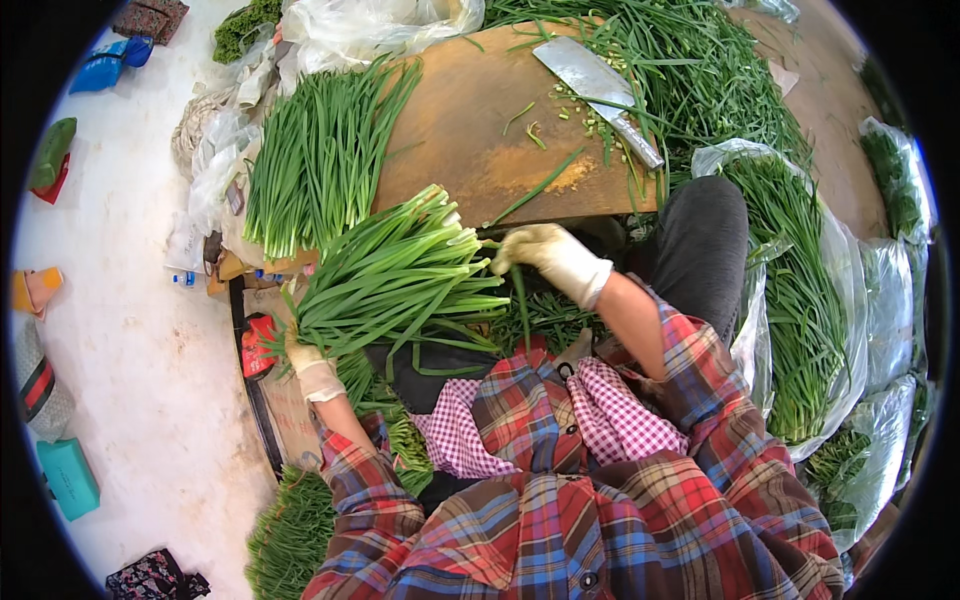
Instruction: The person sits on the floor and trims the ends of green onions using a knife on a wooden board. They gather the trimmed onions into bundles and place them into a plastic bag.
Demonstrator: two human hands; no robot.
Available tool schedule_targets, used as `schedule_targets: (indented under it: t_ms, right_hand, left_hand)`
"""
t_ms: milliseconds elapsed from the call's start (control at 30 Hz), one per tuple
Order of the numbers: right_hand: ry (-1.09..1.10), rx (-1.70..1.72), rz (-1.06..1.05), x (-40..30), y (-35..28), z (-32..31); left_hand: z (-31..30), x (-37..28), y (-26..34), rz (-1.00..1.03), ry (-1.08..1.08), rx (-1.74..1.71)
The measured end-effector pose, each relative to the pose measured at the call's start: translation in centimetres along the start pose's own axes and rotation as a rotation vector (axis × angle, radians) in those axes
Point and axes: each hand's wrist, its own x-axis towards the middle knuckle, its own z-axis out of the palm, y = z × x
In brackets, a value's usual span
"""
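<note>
My left hand, in a pale glove, grips the leafy end of a bunch of garlic chives; the cut stem ends point up and right. At those stem ends my right hand, also gloved, pinches a loose chive leaf that hangs down. Behind the bunch, another pile of chives lies over the left edge of a wooden board. A metal cleaver rests at the board's right side, with chopped bits around it.
Loose chives are heaped behind and right of the board. On the right stands an open plastic bag of chives, with more wrapped bundles beyond. Clear plastic bags lie at the back left. More chives sit at lower left.
</note>
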Motion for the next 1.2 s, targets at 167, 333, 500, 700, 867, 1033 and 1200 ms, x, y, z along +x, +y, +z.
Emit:
schedule_targets:
  t_ms: [167,333,500,700,867,1033,1200]
  right_hand:
    - [0.433,-1.378,0.232,-3.2,-1.5,-5.0]
    - [0.143,-0.781,-0.243,-3.4,-3.5,1.5]
    - [0.188,-0.539,-0.202,-1.9,-1.2,2.9]
    - [0.484,-1.615,0.222,-4.0,-1.0,-5.5]
    - [0.365,-1.399,0.306,-4.0,-1.2,-2.3]
    - [-0.172,-0.244,0.202,-2.2,1.4,3.5]
    - [-0.039,-0.891,0.186,-2.7,4.2,2.5]
  left_hand:
    - [0.4,-0.5,0.7,-0.060,-0.016,-0.039]
    - [-0.1,0.2,0.1,-0.004,-0.010,-0.028]
    - [-0.9,1.0,0.7,0.003,0.028,0.017]
    - [-0.3,0.0,1.1,-0.001,0.067,0.068]
    - [-0.8,0.2,0.2,-0.079,0.040,-0.038]
    - [-3.1,3.7,-0.4,-0.064,-0.048,-0.006]
    - [-6.1,4.4,1.7,0.007,0.079,0.058]
